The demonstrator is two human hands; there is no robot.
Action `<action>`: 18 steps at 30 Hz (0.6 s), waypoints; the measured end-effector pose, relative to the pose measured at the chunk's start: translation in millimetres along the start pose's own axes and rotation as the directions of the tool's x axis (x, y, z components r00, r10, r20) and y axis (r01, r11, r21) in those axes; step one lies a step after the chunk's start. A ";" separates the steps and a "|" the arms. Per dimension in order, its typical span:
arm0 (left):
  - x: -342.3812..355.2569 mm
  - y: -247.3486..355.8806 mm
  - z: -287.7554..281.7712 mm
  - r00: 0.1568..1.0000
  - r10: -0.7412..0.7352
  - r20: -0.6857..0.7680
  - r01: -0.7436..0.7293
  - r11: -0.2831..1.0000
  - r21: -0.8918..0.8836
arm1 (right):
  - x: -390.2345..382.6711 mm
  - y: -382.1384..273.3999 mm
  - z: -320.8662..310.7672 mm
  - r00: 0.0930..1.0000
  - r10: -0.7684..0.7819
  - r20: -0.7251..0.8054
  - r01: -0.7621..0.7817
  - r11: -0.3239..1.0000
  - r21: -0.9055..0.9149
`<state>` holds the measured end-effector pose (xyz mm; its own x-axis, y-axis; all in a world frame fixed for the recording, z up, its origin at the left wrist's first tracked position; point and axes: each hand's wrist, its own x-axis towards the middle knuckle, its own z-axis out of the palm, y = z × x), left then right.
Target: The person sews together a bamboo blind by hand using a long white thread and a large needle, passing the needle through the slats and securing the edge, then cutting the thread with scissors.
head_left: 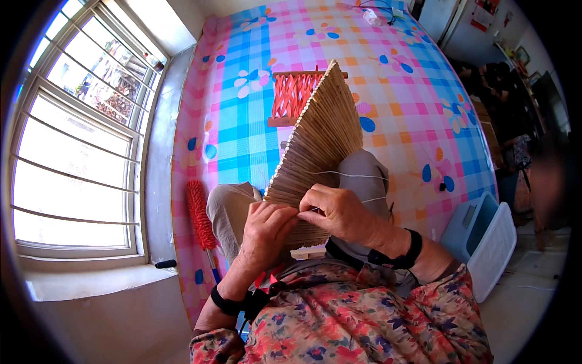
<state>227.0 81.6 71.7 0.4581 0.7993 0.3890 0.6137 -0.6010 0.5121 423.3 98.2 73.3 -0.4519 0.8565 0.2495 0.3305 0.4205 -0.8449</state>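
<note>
Because the knees (pixel 364 165) seem to prop up the stick mat (pixel 321 127), its near end sits where the right hand's (pixel 339 212) grip pinches white string (pixel 357 176), while I cannot tell what the left hand's (pixel 267 225) grip holds.

And here's the stick mat (pixel 324 127), right in the middle of the scene: thin tan rods packed side by side, pale round ends lining up in a beaded edge down the left! It's tilted up rather than flat, fanning to a point at the far end, its near part lower and partly hidden. Now the white cord (pixel 357 175), thin and loose: one strand curves off the mat to the right, another sits just nearer, and a short bit shows over the near part.
</note>
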 end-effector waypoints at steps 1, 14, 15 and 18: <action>-1.6 -1.1 0.9 0.999 0.007 0.041 -0.004 0.996 -0.084 | -0.7 -0.2 -0.6 1.000 0.002 0.017 -0.003 1.000 0.013; -4.7 11.4 -0.8 0.978 -0.207 0.022 0.205 0.937 -0.284 | -14.3 5.9 4.3 0.974 0.197 0.108 -0.222 0.764 0.606; -3.6 12.6 -0.7 0.983 -0.179 0.029 0.180 0.945 -0.273 | -12.9 6.9 6.0 0.975 0.195 0.110 -0.221 0.762 0.608; -2.1 11.8 -1.2 0.988 -0.146 0.055 0.155 0.958 -0.241 | -9.9 7.9 9.8 0.998 0.056 -0.033 -0.036 0.900 0.435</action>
<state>232.5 72.8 77.9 0.3981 0.8774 0.2678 0.5040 -0.4531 0.7353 422.2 90.1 59.6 -0.4053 0.8879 0.2177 -0.0469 0.2176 -0.9749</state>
